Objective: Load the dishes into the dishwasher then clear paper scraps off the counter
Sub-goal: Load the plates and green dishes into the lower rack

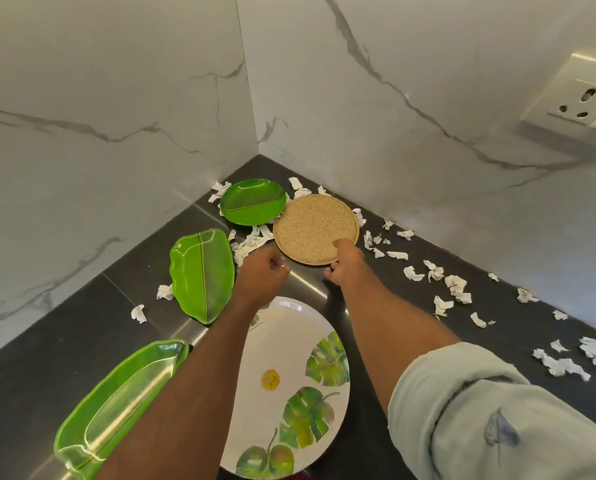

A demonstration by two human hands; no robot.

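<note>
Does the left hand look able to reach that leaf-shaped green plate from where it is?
Probably yes. The left hand hovers just right of the leaf-shaped green plate, with only bare counter between them and nothing in its grip.

counter [376, 299] bare between plates; paper scraps [438, 275] litter right.
</note>
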